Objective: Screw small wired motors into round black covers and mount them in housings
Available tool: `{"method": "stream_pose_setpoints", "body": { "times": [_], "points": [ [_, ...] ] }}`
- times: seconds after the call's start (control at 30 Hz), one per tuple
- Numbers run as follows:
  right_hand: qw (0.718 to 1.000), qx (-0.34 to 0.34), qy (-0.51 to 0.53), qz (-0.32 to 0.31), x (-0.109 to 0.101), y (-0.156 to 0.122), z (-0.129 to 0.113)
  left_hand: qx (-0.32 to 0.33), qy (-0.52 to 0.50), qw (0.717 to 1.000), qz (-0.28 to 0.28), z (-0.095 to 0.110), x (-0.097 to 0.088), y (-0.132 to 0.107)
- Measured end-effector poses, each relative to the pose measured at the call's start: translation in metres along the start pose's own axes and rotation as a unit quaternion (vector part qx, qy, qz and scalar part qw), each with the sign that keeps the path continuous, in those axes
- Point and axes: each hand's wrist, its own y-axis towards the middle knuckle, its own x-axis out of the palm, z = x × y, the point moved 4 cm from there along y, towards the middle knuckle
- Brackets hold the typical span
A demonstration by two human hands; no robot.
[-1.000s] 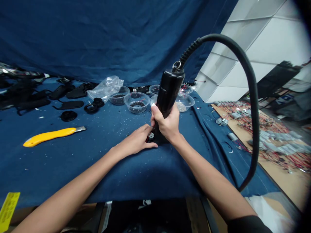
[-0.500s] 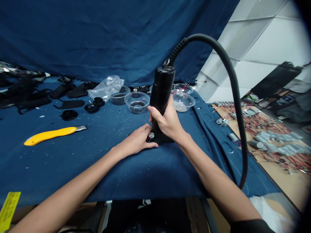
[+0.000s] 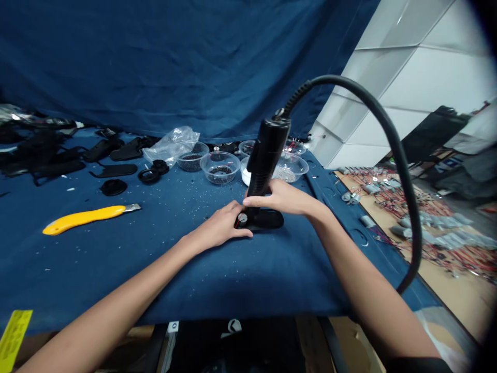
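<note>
My right hand [image 3: 288, 197] is closed around the lower end of a black corded electric screwdriver [image 3: 268, 147], which tilts with its top to the right. Its tip is hidden behind my fingers and the part below. On the cloth under it lies a long black plastic housing [image 3: 269, 219] with a rounded right end. A small round motor [image 3: 243, 219] with a red wire shows at the housing's left end. My left hand [image 3: 222, 224] holds that end, fingers behind it and thumb stretched along the front.
Clear bowls [image 3: 220, 168] of small screws stand behind my hands, beside a plastic bag [image 3: 173, 144]. A yellow utility knife [image 3: 87, 217] lies on the left, blade out. Black parts [image 3: 50, 160] pile up further back. Wired motors [image 3: 438, 223] cover a board at right. The thick cable [image 3: 402, 155] arches over my right forearm.
The screwdriver has tilted and shifted to the right, and my right hand now sits lower on it with a flatter wrist. More of the black housing shows. My left hand has stayed in place.
</note>
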Motion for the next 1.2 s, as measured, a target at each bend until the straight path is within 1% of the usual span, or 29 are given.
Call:
{"method": "stream_pose_setpoints", "body": {
  "times": [0.07,0.1,0.13,0.2,0.27,0.33,0.4,0.43,0.47,0.53,0.6,0.67,0.73,0.8,0.83,0.9,1.0,1.03,1.13,1.2],
  "points": [
    [0.994,0.045,0.064,-0.081,0.002,0.002,0.01,-0.008,0.003,1.0,-0.004,-0.001,0.0,0.0],
    [0.988,0.056,0.098,-0.107,0.005,0.003,0.014,-0.012,0.003,1.0,-0.007,-0.001,0.0,0.0],
    [0.983,0.059,0.12,-0.124,0.008,0.005,0.016,-0.014,0.002,1.0,-0.008,-0.001,0.0,0.001],
    [0.984,0.047,0.113,-0.126,0.012,0.009,0.016,-0.013,-0.006,1.0,-0.006,-0.002,0.0,0.001],
    [0.992,0.025,0.074,-0.097,0.013,0.011,0.011,-0.005,-0.017,1.0,0.001,-0.002,0.001,0.001],
    [0.998,0.005,0.049,-0.036,0.007,0.012,0.005,0.003,-0.025,1.0,0.004,-0.002,0.001,0.0],
    [0.996,-0.006,0.063,0.067,-0.006,0.009,0.003,0.004,-0.027,1.0,0.001,-0.001,0.001,-0.002],
    [0.987,-0.009,0.09,0.13,-0.014,0.006,0.004,0.003,-0.029,1.0,-0.003,0.0,0.0,-0.004],
    [0.972,-0.009,0.131,0.193,-0.023,0.002,0.009,0.002,-0.032,0.999,-0.01,0.001,-0.001,-0.006],
    [0.922,0.003,0.245,0.3,-0.035,-0.008,0.028,0.003,-0.044,0.999,-0.03,0.003,-0.005,-0.008],
    [0.86,0.05,0.356,0.363,-0.036,-0.02,0.059,0.008,-0.043,0.998,-0.049,0.004,-0.009,-0.009],
    [0.799,0.125,0.443,0.388,-0.027,-0.033,0.092,0.012,-0.019,0.998,-0.063,0.005,-0.012,-0.008],
    [0.748,0.199,0.507,0.379,-0.012,-0.044,0.119,0.015,0.018,0.998,-0.065,0.005,-0.014,-0.005],
    [0.733,0.238,0.526,0.361,0.0,-0.052,0.134,0.021,0.049,0.997,-0.059,0.006,-0.014,-0.003],
    [0.732,0.253,0.53,0.345,0.005,-0.054,0.137,0.024,0.062,0.996,-0.055,0.007,-0.014,-0.002],
    [0.741,0.283,0.534,0.293,0.013,-0.057,0.137,0.029,0.083,0.995,-0.054,0.008,-0.013,-0.001],
    [0.761,0.324,0.521,0.211,0.019,-0.057,0.132,0.032,0.105,0.992,-0.056,0.009,-0.011,-0.001],
    [0.771,0.334,0.505,0.196,0.019,-0.057,0.131,0.032,0.109,0.992,-0.054,0.009,-0.011,0.0],
    [0.805,0.356,0.44,0.178,0.018,-0.056,0.133,0.035,0.113,0.992,-0.049,0.008,-0.01,0.0],
    [0.825,0.355,0.406,0.171,0.019,-0.054,0.135,0.035,0.109,0.992,-0.049,0.007,-0.008,0.001]
  ]
}}
